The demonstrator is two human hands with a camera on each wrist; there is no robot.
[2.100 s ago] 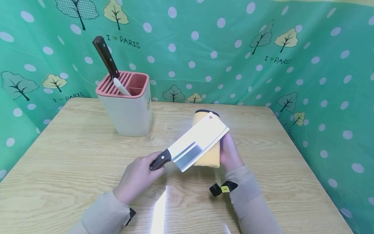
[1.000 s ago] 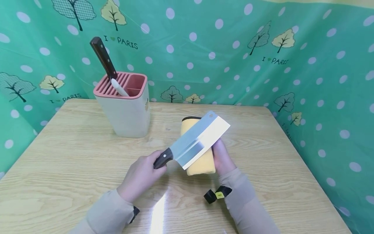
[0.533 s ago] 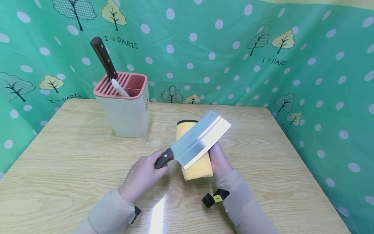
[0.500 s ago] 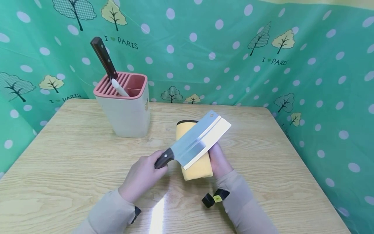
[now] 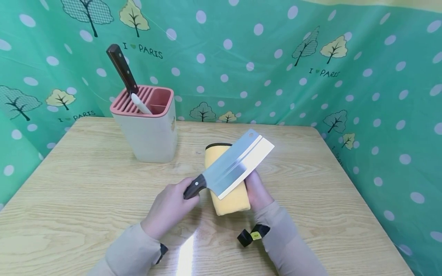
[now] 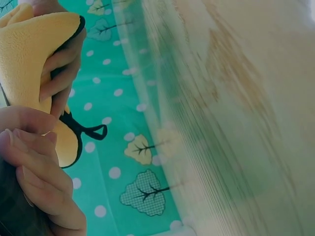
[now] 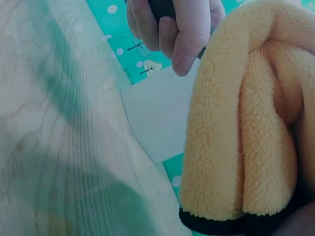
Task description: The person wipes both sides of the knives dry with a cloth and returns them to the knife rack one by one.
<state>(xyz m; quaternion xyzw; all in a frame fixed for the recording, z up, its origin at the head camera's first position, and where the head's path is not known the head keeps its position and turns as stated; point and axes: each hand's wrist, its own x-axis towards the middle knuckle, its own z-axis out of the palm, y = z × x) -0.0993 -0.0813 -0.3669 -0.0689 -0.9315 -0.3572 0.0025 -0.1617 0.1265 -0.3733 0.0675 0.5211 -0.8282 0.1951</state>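
My left hand (image 5: 170, 207) grips the dark handle (image 5: 195, 186) of a cleaver (image 5: 238, 165). The broad steel blade slants up to the right above the table. Behind and below the blade is a folded yellow towel (image 5: 233, 201) with a dark edge, held in my right hand (image 5: 256, 190). In the left wrist view, the right fingers (image 6: 61, 66) curl round the towel (image 6: 24, 59), and a black hanging loop (image 6: 96, 132) dangles from its edge. The right wrist view shows the towel's fuzzy folds (image 7: 216, 128) close up, with the left hand (image 7: 184, 29) beyond.
A white knife block (image 5: 152, 138) with a pink slotted top stands at the table's back left. It holds a dark-handled knife (image 5: 122, 69) and a white-handled tool (image 5: 141, 103). A green patterned curtain (image 5: 221, 50) hangs behind the wooden table (image 5: 86, 184).
The towel and right hand have slid left and toward me beneath the blade. The cleaver has tilted a little and otherwise stays nearly in place in my left hand.
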